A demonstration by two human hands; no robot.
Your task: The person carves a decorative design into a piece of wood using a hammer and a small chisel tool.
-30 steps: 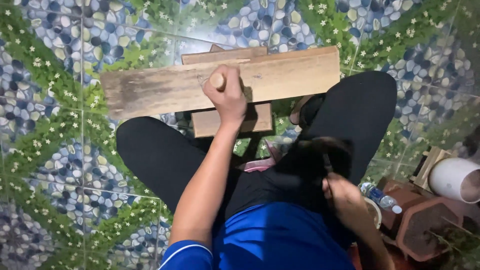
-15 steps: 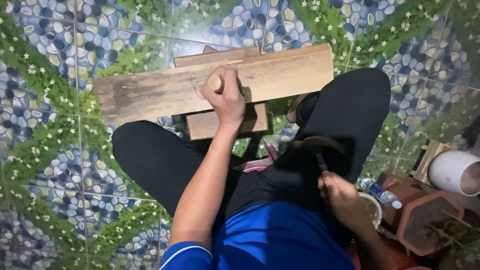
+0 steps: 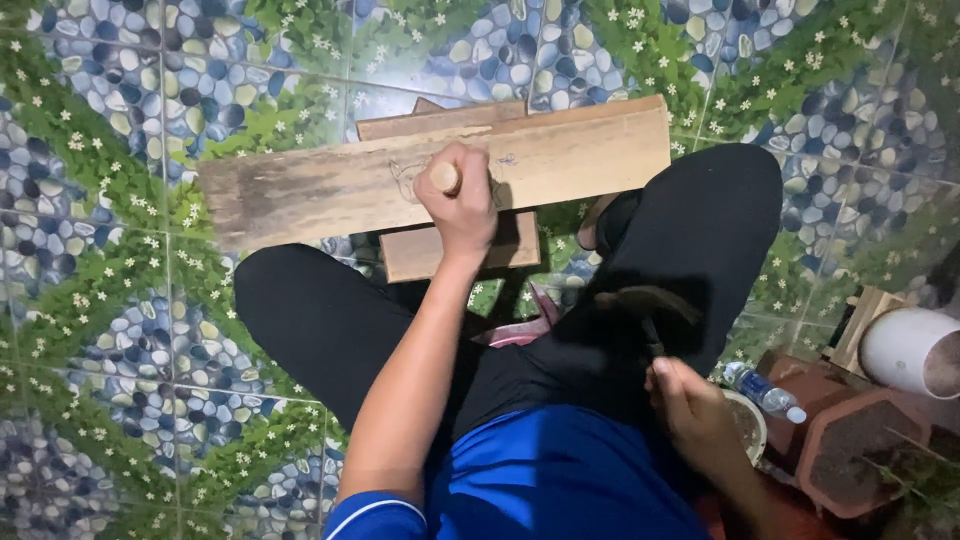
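Plank [image 3: 330, 190] is lying across smaller blocks [image 3: 455, 250] on the tiled floor [image 3: 120, 330]; your left hand [image 3: 462, 200] is gripping a wooden-handled tool [image 3: 444, 177] upright on it, while your right hand [image 3: 690, 405] is closing on a hammer [image 3: 645, 305]. Risk: the unclamped plank may be shifting under blows, letting the tool skid toward your legs.

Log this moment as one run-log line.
left hand: grips wooden-handled tool upright on plank | right hand: holds hammer over lap | plank rests on wood block | posture: seated on tiled floor
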